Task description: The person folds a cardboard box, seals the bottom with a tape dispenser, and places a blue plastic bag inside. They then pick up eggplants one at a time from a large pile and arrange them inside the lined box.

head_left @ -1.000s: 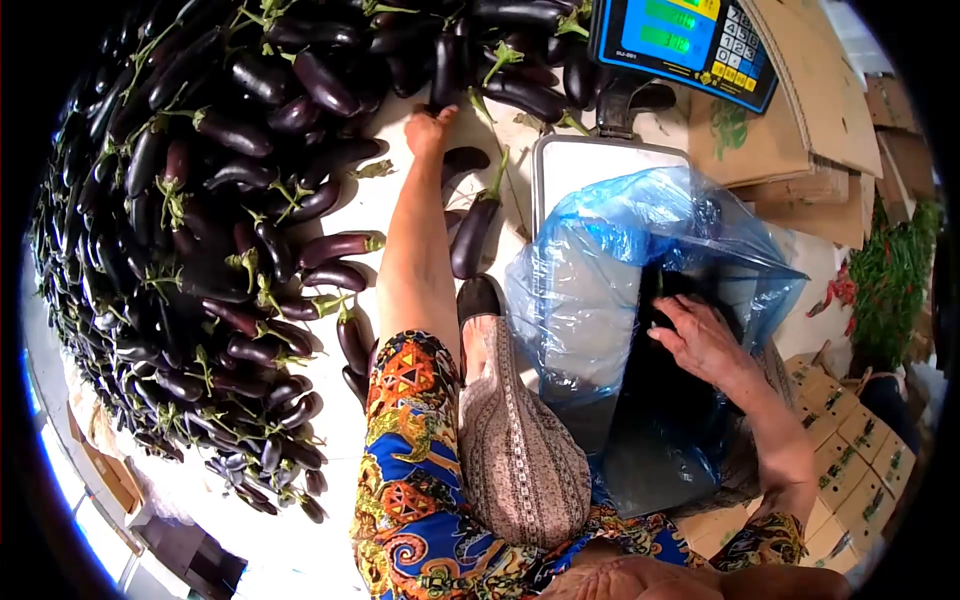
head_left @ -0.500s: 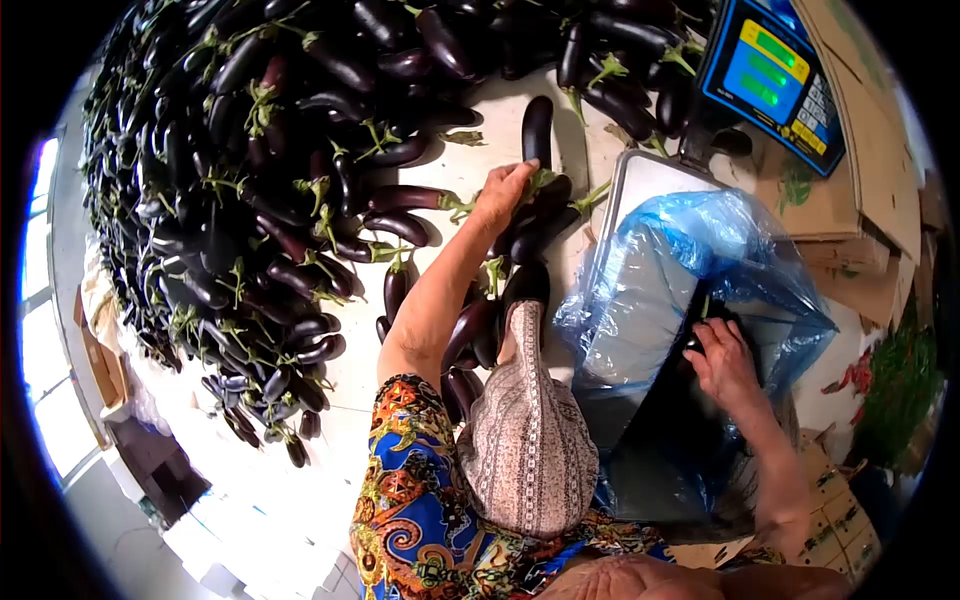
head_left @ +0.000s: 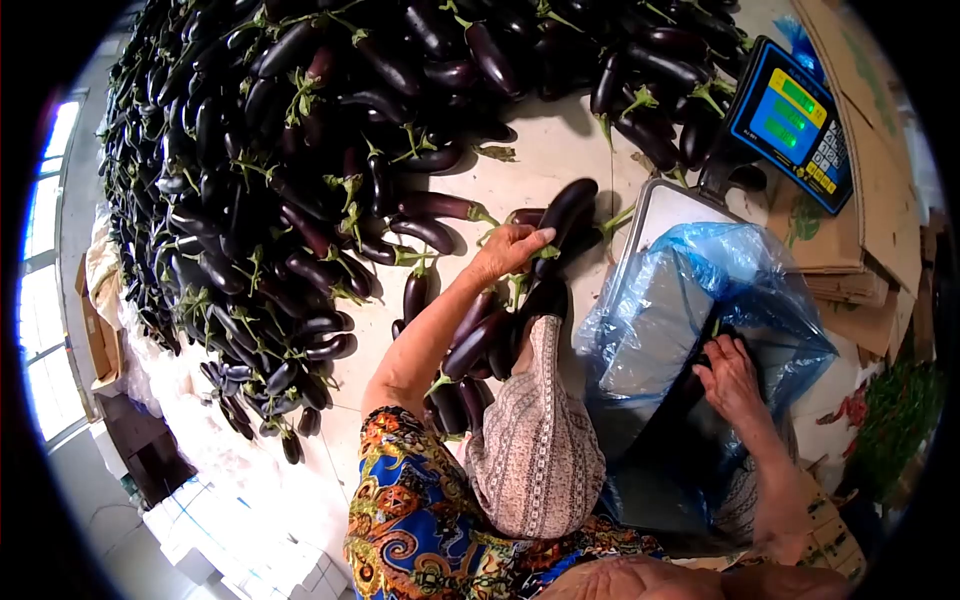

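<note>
My left hand is closed on the stem end of a dark purple eggplant, whose body points up and away from me. More eggplants lie just below that hand, around my leg. My right hand reaches into an open blue plastic bag. Its fingers curl over a dark eggplant in the bag; shadow hides much of it. The bag sits on the metal platform of a scale.
A large heap of eggplants covers the left and back. The scale's lit display stands at the upper right, beside cardboard. Red and green produce lies at the far right. White plastic sheeting spreads at the lower left.
My left hand has drawn the eggplant off the floor toward me, tilting it to the right. My right hand has stayed in the bag, shifting slightly. The view has moved a little.
</note>
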`<state>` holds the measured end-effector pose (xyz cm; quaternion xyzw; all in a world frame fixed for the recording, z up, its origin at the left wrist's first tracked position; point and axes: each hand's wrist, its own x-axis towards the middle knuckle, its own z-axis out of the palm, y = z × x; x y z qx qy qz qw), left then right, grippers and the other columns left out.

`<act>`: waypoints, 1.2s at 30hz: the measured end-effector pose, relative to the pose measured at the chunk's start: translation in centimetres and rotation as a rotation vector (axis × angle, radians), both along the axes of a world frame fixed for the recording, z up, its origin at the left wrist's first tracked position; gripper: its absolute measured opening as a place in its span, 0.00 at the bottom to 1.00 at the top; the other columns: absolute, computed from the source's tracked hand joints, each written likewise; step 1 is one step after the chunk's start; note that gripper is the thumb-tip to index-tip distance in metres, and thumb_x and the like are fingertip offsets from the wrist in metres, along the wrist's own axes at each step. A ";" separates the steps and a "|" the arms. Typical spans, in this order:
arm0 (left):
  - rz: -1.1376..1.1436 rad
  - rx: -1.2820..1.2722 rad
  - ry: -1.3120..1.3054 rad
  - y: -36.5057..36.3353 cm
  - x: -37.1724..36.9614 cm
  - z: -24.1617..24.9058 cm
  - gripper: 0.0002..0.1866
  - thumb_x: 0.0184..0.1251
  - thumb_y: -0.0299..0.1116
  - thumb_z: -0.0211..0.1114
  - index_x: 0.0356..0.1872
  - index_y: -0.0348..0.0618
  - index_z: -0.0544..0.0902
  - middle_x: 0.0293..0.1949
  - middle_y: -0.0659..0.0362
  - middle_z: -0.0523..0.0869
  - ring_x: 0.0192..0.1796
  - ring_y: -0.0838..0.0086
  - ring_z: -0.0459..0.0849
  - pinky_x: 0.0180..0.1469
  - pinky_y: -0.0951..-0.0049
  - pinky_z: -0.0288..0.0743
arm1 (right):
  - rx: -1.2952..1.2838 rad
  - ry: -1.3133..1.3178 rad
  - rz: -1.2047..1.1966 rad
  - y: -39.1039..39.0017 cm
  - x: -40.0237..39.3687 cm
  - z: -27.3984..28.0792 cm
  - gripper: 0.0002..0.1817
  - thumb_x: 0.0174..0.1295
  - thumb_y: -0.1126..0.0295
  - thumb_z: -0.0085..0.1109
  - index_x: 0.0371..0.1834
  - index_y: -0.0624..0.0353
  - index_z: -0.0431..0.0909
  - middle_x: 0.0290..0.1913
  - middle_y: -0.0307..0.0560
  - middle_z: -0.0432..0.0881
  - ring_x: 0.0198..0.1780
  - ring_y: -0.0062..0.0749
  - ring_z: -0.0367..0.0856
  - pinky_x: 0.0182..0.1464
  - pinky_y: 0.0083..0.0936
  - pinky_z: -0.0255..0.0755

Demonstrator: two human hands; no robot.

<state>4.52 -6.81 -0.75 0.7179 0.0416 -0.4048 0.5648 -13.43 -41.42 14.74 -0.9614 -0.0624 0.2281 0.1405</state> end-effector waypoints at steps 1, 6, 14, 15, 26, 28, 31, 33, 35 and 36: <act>-0.064 0.125 -0.310 0.5 0.3 -2.0 0.26 0.67 0.55 0.61 0.39 0.35 0.83 0.21 0.57 0.79 0.24 0.73 0.77 0.29 0.71 0.71 | -0.004 -0.007 -0.002 -0.1 -0.1 -0.4 0.15 0.56 0.73 0.63 0.45 0.67 0.77 0.45 0.58 0.75 0.50 0.54 0.73 0.57 0.41 0.68; 0.140 0.320 -1.293 1.0 9.2 1.5 0.17 0.60 0.35 0.67 0.48 0.40 0.78 0.43 0.47 0.80 0.48 0.51 0.75 0.50 0.56 0.70 | -0.044 0.067 -0.012 0.0 0.3 -0.7 0.14 0.57 0.72 0.63 0.45 0.67 0.77 0.46 0.57 0.74 0.51 0.54 0.71 0.57 0.42 0.68; 0.370 0.733 -0.973 -3.7 22.5 1.7 0.40 0.46 0.38 0.75 0.62 0.44 0.66 0.52 0.42 0.70 0.56 0.46 0.70 0.48 0.51 0.79 | -0.057 -0.052 0.054 -1.5 -0.3 -2.3 0.16 0.62 0.66 0.55 0.46 0.68 0.73 0.49 0.60 0.70 0.52 0.58 0.70 0.58 0.44 0.67; 0.382 0.737 -1.040 -4.0 22.2 0.8 0.40 0.46 0.36 0.74 0.63 0.45 0.65 0.53 0.42 0.69 0.56 0.46 0.69 0.48 0.51 0.79 | -0.060 -0.051 0.058 -1.8 -0.4 -2.6 0.17 0.62 0.65 0.54 0.46 0.68 0.73 0.49 0.60 0.70 0.52 0.58 0.70 0.58 0.44 0.67; 0.467 0.443 -0.972 0.2 12.0 -4.5 0.35 0.50 0.34 0.68 0.64 0.48 0.70 0.52 0.42 0.74 0.50 0.49 0.76 0.53 0.56 0.73 | -0.124 0.066 0.070 -4.3 -1.4 -5.0 0.19 0.62 0.64 0.53 0.50 0.68 0.73 0.57 0.65 0.71 0.58 0.61 0.69 0.59 0.46 0.66; 0.639 0.512 -1.356 2.1 14.2 -2.5 0.34 0.52 0.34 0.68 0.64 0.50 0.70 0.56 0.40 0.72 0.57 0.46 0.70 0.57 0.51 0.69 | -0.122 0.042 0.093 -5.0 -2.3 -6.1 0.18 0.62 0.65 0.53 0.50 0.68 0.73 0.56 0.66 0.72 0.58 0.61 0.70 0.60 0.45 0.66; 0.593 0.761 -1.331 4.9 19.1 0.3 0.34 0.52 0.35 0.66 0.63 0.45 0.69 0.61 0.44 0.70 0.62 0.43 0.65 0.58 0.44 0.66 | -0.136 0.030 0.092 -5.2 -2.1 -5.9 0.18 0.61 0.68 0.53 0.52 0.67 0.73 0.54 0.67 0.73 0.57 0.61 0.71 0.60 0.45 0.67; 0.241 0.991 -1.293 7.3 21.8 -0.1 0.37 0.48 0.35 0.66 0.64 0.41 0.67 0.64 0.52 0.69 0.63 0.46 0.66 0.58 0.41 0.66 | -0.094 -0.076 0.105 -4.2 -1.5 -4.9 0.19 0.61 0.69 0.53 0.53 0.67 0.72 0.54 0.67 0.74 0.57 0.61 0.72 0.60 0.44 0.67; 0.033 1.132 -1.420 7.1 21.1 -1.9 0.35 0.47 0.34 0.66 0.63 0.42 0.70 0.64 0.54 0.70 0.64 0.49 0.66 0.59 0.40 0.65 | -0.060 0.059 -0.065 -5.2 -2.2 -6.5 0.20 0.60 0.70 0.54 0.54 0.68 0.72 0.54 0.67 0.74 0.58 0.61 0.71 0.60 0.44 0.67; -0.075 1.202 -1.481 7.1 20.8 -2.4 0.35 0.47 0.33 0.67 0.62 0.42 0.71 0.65 0.55 0.70 0.64 0.51 0.67 0.59 0.40 0.64 | -0.042 0.124 -0.149 -5.9 -2.7 -7.7 0.20 0.60 0.70 0.54 0.55 0.68 0.72 0.55 0.67 0.74 0.58 0.61 0.71 0.60 0.44 0.68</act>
